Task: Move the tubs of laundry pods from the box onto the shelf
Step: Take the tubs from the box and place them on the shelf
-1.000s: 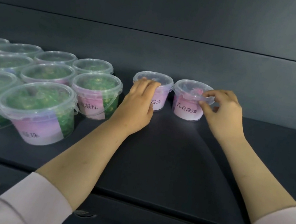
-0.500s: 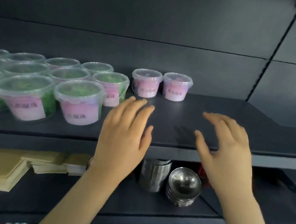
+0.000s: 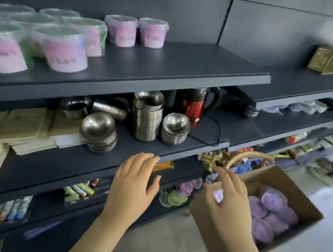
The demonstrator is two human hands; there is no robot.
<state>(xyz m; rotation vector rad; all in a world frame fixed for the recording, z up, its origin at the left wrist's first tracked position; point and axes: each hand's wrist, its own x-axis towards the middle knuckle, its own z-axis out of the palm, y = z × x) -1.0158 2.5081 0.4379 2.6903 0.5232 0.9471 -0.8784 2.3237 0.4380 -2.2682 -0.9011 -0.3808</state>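
— Two hands nearest. Condition?
— Left hand (image 3: 133, 186): fingers spread and relaxed, holding nothing, at the front edge of the middle shelf (image 3: 63, 164). Right hand (image 3: 229, 205): fingers loosely apart, likewise empty, over the near corner of the box (image 3: 295, 187).
— Box contents?
— Cardboard, open, standing low at the right; several purple-lidded tubs (image 3: 272, 210) inside, packed together, count unclear.
— Middle shelf stock?
— Stacked steel bowls (image 3: 98, 130) near its front edge; red kettle (image 3: 192, 106) behind them; tan flat packs (image 3: 26, 125) at its left end.
— And the top shelf (image 3: 181, 67)?
— Two pink tubs (image 3: 119, 30) side by side at the back edge; green-filled tubs (image 3: 64, 46) in rows from there to the left end, labels blurred. Farthest: gold-coloured boxes (image 3: 330, 60) on the neighbouring shelf, far right.
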